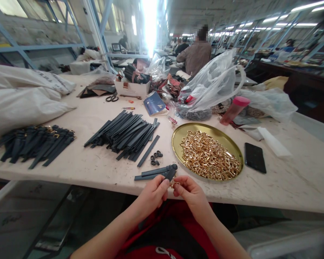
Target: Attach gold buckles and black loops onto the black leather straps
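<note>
Head view: gold buckle (176, 184) just right of dark strap (170, 174).
Left hand (154, 192) grips strap, long axis slanting away rightward; right hand (191, 193) pinches buckle.

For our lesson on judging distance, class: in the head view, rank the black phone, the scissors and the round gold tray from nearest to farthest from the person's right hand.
1. Round gold tray: just beyond the right hand, slightly rightward.
2. Black phone: right of the tray.
3. Scissors: farther back, on the left, beside the white box.
</note>
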Action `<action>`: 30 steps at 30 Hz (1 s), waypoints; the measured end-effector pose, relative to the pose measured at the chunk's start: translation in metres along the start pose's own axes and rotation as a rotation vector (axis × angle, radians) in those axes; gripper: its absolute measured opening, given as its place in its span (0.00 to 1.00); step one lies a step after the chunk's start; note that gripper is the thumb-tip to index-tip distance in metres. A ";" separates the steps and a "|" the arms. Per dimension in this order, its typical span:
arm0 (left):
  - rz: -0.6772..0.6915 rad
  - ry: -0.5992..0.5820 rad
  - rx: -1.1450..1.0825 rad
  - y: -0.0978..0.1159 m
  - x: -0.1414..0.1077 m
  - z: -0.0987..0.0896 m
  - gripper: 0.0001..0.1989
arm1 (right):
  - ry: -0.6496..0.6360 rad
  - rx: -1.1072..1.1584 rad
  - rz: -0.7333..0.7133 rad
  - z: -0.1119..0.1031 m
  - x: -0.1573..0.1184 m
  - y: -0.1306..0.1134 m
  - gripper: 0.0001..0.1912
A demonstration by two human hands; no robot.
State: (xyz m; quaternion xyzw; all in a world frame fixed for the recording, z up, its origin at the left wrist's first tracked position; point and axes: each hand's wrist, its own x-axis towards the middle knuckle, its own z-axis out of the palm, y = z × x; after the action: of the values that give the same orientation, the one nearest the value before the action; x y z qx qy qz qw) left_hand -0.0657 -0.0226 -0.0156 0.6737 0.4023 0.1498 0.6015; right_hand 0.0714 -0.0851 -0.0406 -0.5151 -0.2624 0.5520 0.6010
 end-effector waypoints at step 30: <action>-0.099 -0.090 -0.207 0.000 -0.012 0.014 0.12 | 0.150 -0.272 -0.121 0.010 -0.021 0.011 0.14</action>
State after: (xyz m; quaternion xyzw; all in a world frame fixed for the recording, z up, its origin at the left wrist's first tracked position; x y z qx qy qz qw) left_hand -0.0642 -0.0409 -0.0156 0.5935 0.3900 0.1301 0.6920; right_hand 0.0531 -0.1031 -0.0419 -0.6147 -0.3195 0.4341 0.5759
